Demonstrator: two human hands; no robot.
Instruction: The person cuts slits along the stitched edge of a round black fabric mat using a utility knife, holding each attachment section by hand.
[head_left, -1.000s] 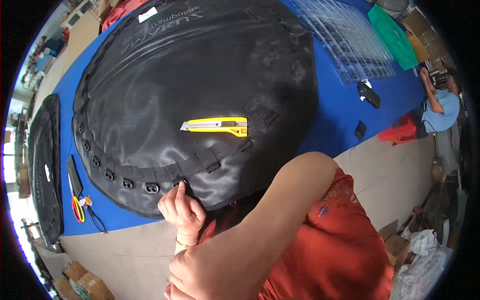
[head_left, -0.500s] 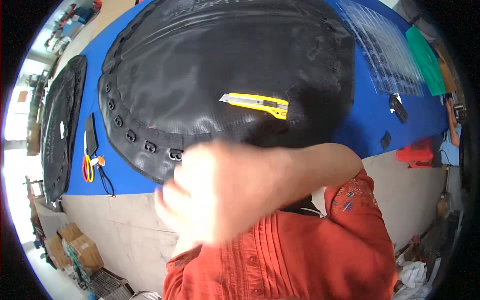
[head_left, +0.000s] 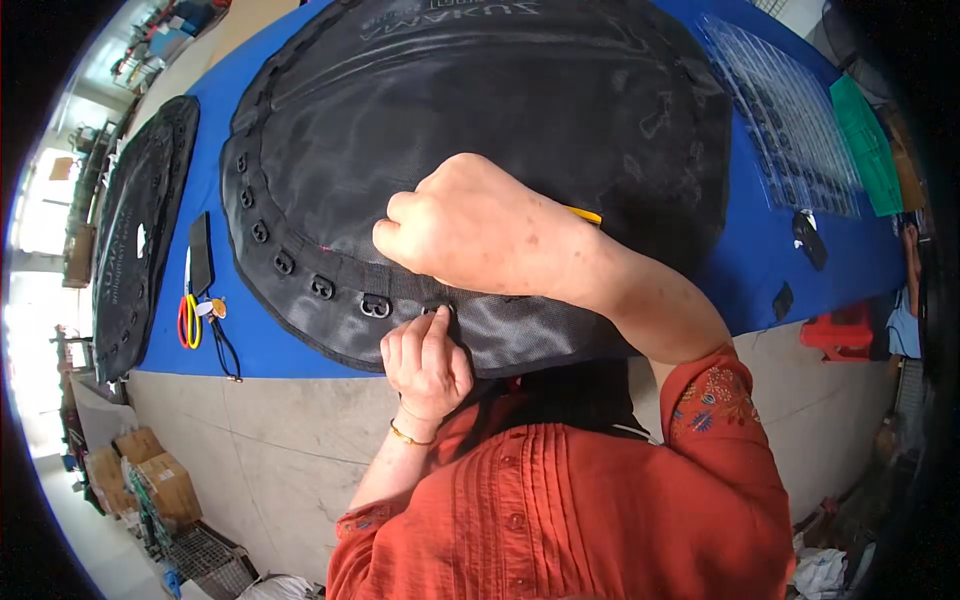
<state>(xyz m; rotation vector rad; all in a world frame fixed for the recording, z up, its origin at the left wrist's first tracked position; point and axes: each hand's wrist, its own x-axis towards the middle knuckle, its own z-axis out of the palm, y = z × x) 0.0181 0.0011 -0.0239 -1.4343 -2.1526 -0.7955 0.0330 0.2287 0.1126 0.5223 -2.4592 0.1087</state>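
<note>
A round black trampoline mat (head_left: 480, 110) lies on the blue table, with metal-and-black buckles (head_left: 375, 305) along its near left edge. My left hand (head_left: 427, 365) is at the near edge, its index fingertip on a buckle and the other fingers curled; what it grips is too small to make out. Above the mat, my right hand (head_left: 465, 222) is a closed fist, with its back to the camera and anything inside hidden. A yellow cutter (head_left: 584, 215) on the mat is mostly covered by my right hand and wrist.
Another black mat (head_left: 140, 235) lies at the left. Scissors (head_left: 189, 318) and a dark strip (head_left: 201, 255) are on the blue table (head_left: 265, 350). Clear trays (head_left: 785, 120), a green bin (head_left: 866, 145) and a black item (head_left: 809, 240) are at the right. A person's arm (head_left: 912, 265) shows farther right.
My right hand has come up from low near my body to above the mat, closed. My left hand remains at the buckle. The view has shifted, so the mat appears farther right.
</note>
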